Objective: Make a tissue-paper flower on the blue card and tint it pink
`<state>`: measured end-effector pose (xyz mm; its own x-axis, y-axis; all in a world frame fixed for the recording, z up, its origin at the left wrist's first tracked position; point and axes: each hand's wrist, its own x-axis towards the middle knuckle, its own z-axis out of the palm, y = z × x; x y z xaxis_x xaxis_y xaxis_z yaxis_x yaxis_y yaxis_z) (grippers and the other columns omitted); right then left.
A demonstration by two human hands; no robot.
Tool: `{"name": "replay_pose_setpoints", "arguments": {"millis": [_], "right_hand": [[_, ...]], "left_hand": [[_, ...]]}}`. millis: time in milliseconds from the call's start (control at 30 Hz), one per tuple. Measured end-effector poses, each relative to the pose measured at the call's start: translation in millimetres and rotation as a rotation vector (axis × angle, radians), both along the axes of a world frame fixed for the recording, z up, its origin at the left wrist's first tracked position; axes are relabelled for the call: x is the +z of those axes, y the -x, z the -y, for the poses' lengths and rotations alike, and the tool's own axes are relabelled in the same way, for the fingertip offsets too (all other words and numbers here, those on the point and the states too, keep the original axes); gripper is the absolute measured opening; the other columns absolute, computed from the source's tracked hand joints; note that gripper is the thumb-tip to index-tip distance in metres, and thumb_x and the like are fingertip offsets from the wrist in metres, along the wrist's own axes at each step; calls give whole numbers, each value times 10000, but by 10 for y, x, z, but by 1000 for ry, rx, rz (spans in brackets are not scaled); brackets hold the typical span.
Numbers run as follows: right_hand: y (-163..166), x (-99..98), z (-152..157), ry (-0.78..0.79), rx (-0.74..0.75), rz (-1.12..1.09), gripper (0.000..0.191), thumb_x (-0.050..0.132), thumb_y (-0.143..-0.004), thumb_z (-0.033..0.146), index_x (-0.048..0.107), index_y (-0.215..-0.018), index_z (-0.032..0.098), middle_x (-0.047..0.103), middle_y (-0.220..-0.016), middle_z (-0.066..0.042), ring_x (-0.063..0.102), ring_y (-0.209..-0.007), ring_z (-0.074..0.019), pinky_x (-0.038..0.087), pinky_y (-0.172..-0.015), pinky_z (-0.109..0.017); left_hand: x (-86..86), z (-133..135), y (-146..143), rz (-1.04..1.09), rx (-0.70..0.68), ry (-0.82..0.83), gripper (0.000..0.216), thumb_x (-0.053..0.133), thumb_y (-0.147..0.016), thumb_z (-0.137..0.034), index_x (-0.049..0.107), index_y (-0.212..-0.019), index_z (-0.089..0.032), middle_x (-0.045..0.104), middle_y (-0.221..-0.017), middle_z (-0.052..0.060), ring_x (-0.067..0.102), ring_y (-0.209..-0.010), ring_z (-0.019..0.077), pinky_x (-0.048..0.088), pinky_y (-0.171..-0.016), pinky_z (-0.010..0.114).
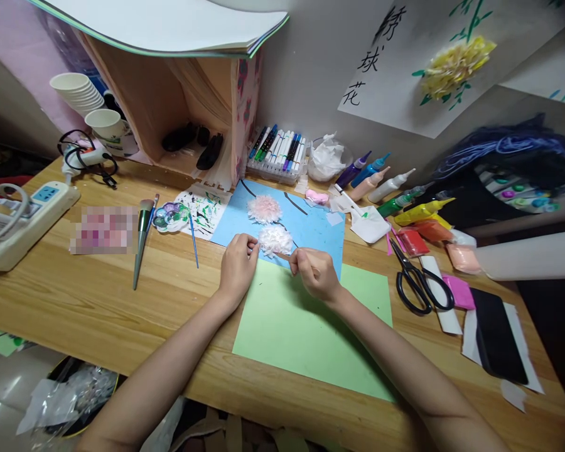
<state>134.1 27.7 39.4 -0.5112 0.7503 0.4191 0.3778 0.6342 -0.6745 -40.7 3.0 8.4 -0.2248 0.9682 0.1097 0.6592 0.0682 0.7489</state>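
A blue sheet of paper [324, 238] lies on the table with a pale pink fluffy flower [264, 208] and, nearer to me, a white fluffy flower [275, 239] on it. Dark painted lines run beside the flowers. My left hand [239, 267] rests at the white flower's left side, its fingers curled and thumb close to the index finger; whatever may be between them is hidden. My right hand [315, 273] is closed around a thin brown stick [282, 255], whose end points at the white flower's lower edge. Below that hand spreads a green sheet of paper [311, 333].
To the left lie brushes [144, 242], a paint palette [172, 215] and a power strip [42, 201]. Markers [280, 149] and paint bottles [388, 185] line the back. Black scissors [419, 282] and a phone [496, 333] lie at right. A pink box [247, 119] stands behind.
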Motion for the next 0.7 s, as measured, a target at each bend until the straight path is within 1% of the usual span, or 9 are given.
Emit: {"name": "replay_pose_setpoints", "arguments": {"millis": [133,233,333,533,700], "right_hand": [[12,-31,22,-134,58,-26,408,261,-960,204,418,-583,206,493,-497,-8,443,-462,-113,367,-514,-266],[4,-14,56,-185,94,-52,394,265,-952,179,407,-586,209,490,-487,-7,420,-449,-113,353,-496,-266],[8,-38,79,-230,111,1,391,277,-943,166,398,-574,211,472,-466,-2,387,-433,-116,331,-477,-271],[25,-147,67,-221,38,2,391,289,-944,170,421,-578,205,494,-485,-8,424,-452,-121,346,-503,-275],[3,-145,55,-208,27,-46,423,252,-957,205,460,-590,202,503,-494,-13,440,-457,-128,362,-509,-276]], "left_hand": [[-8,6,-1,2,2,-3,41,521,-862,-216,543,-849,-184,575,-841,22,559,-771,152,443,-716,288],[-6,9,-2,-1,8,3,38,522,-860,-213,543,-845,-185,578,-842,25,560,-775,157,443,-718,291],[2,8,-3,-1,9,7,38,519,-860,-212,542,-844,-187,580,-844,27,558,-775,158,443,-718,293],[12,6,-6,6,1,4,46,510,-865,-217,542,-847,-190,579,-843,30,558,-768,157,443,-718,291],[23,10,-8,12,1,13,48,506,-865,-213,543,-849,-188,578,-842,30,557,-762,155,443,-715,288]]}}
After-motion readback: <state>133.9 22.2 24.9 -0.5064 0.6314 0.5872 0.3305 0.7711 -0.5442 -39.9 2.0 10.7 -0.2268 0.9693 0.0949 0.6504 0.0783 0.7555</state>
